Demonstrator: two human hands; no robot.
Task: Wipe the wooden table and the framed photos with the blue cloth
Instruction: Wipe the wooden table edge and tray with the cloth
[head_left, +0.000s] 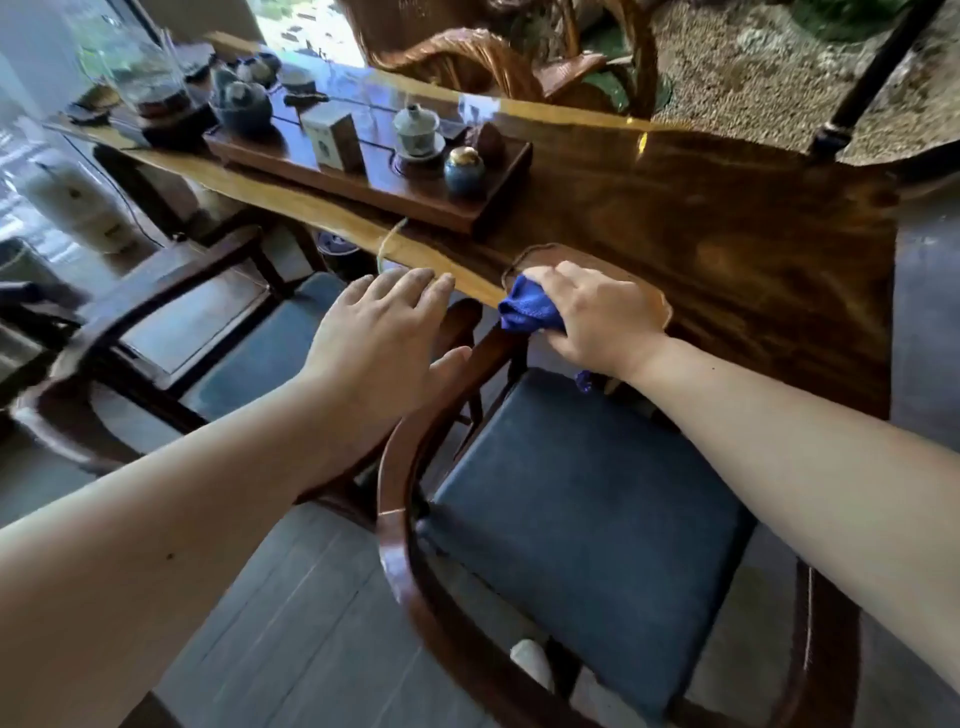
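Note:
A long glossy wooden table (727, 218) runs from far left to right. My right hand (597, 312) presses a bunched blue cloth (527, 309) on a small flat wooden mat (649, 291) at the table's near edge. A corner of the cloth hangs below the wrist. My left hand (384, 332) hovers with fingers spread, fingertips at the table's pale near edge, holding nothing. No framed photos are in view.
A dark wooden tea tray (483, 208) holds a lidded cup (417, 130), a blue jar (464, 169) and a small box (332, 136). A teapot (241, 104) and glass vessel (148, 67) stand further left. Two cushioned armchairs (587, 519) sit below my arms.

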